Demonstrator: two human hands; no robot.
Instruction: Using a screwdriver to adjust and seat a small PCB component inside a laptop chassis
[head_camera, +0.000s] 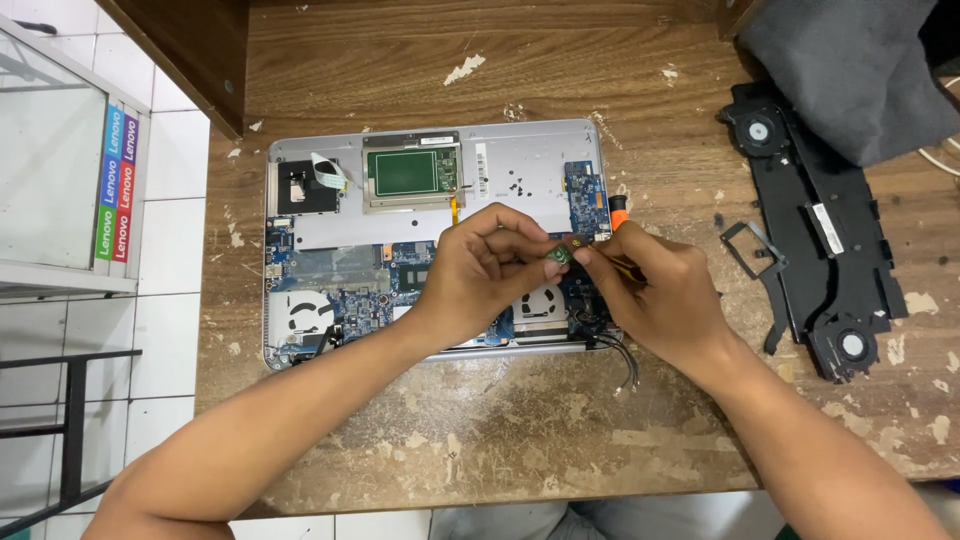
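An opened silver laptop (520, 165) lies on the worn wooden table, its blue circuit boards, a fan and a green-backed touchpad exposed. My left hand (478, 270) pinches a small green circuit card (558, 255) above the laptop's right side. My right hand (655, 290) meets it from the right, fingertips on the same card, and also holds a screwdriver with an orange handle (619, 213) that pokes up behind the fingers. Loose black wires (622, 360) trail out of the laptop's front right corner.
A long black plastic part with two round speakers or fans (815, 230) lies on the right, a small black frame (750, 245) beside it. Grey cloth (850, 70) covers the back right corner. A glass cabinet (60, 170) stands left over white floor tiles.
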